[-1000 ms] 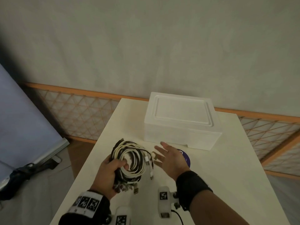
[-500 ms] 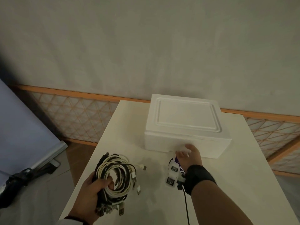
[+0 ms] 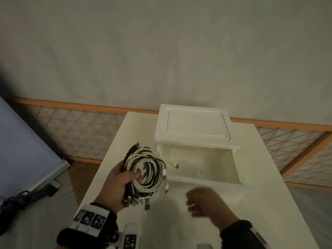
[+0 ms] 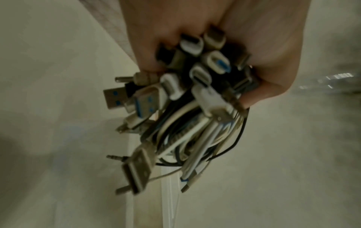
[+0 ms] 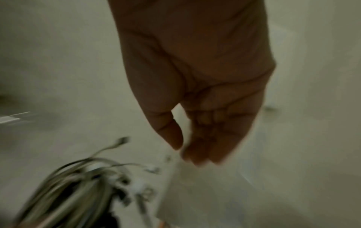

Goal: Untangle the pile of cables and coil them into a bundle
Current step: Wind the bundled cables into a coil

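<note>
Left hand [image 3: 120,184] is gripping coiled cable bundle [image 3: 146,168] beside open foam box [image 3: 201,166]; right hand [image 3: 204,202], blurred, fingers loosely curled, is hovering over bare surface [image 3: 260,203] before the box's near edge.

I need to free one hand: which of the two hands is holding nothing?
The right hand holds nothing, its fingers loose above the table. The left hand grips the cable bundle.

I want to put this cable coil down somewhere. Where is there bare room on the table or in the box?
The open foam box looks bare inside, under its shifted lid. The table is bare right of the box and along the near edge. It is crowded where the left hand grips the cable coil beside the right hand.
</note>
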`<action>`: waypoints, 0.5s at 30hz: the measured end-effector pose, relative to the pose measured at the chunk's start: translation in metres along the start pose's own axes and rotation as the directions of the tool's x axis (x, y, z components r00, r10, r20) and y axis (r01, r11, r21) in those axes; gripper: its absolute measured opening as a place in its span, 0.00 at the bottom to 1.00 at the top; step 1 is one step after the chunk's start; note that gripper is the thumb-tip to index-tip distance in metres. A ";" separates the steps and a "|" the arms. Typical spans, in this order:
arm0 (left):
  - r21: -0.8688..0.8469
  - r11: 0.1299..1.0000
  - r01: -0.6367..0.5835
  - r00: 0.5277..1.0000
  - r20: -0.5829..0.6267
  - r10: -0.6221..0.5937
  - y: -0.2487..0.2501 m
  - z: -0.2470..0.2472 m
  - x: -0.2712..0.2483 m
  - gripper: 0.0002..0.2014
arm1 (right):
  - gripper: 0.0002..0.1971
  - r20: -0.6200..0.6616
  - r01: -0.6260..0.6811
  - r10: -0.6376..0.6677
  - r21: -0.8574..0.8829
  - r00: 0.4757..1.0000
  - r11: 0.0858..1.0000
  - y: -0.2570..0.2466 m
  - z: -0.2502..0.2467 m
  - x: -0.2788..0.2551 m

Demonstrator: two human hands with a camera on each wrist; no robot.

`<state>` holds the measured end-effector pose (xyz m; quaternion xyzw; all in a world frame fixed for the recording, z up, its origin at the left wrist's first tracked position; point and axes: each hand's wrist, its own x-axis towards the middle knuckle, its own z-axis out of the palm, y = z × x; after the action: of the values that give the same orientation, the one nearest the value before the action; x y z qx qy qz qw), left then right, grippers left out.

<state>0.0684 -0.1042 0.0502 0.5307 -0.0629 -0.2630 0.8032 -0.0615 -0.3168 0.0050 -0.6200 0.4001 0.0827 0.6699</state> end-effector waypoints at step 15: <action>0.188 0.982 0.032 0.973 0.219 -0.073 0.010 0.058 0.060 0.28 | 0.22 0.206 0.700 -0.673 -0.105 0.710 0.706 -0.114 0.017 0.004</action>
<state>0.1013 -0.1780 0.0735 0.5707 -0.1635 -0.3358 0.7313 0.0177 -0.3280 0.0879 -0.7725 0.0786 -0.0912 0.6234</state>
